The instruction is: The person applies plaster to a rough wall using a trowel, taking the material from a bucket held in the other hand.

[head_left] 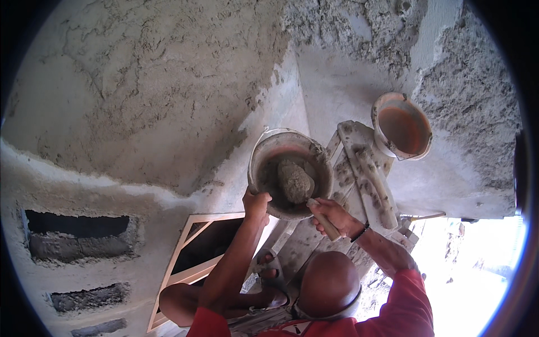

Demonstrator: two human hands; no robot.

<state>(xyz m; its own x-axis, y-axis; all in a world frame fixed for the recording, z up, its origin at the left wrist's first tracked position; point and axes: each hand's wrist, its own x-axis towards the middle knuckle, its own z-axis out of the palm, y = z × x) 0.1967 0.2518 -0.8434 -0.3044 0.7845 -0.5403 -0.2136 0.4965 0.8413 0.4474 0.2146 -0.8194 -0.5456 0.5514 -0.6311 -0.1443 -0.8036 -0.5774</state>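
My left hand [257, 205] is closed on the near left rim of a mortar-stained bucket [260, 153]. My right hand [336, 217] grips the wooden handle of a trowel [325, 221] at the bucket's near right side. A lump of wet grey mortar [296, 182] sits inside the bucket, heaped over the trowel's blade, which is mostly hidden. Thin grey slurry surrounds the lump. A wire handle hangs at the bucket's far left rim.
A second bucket [381, 129] with brownish liquid stands at the far right. Beside it, a long wooden tool [377, 182] lies on mortar-spattered planks [351, 208]. Rough plaster covers the walls [146, 84]. A wooden frame [182, 236] leans lower left, near openings in the wall.
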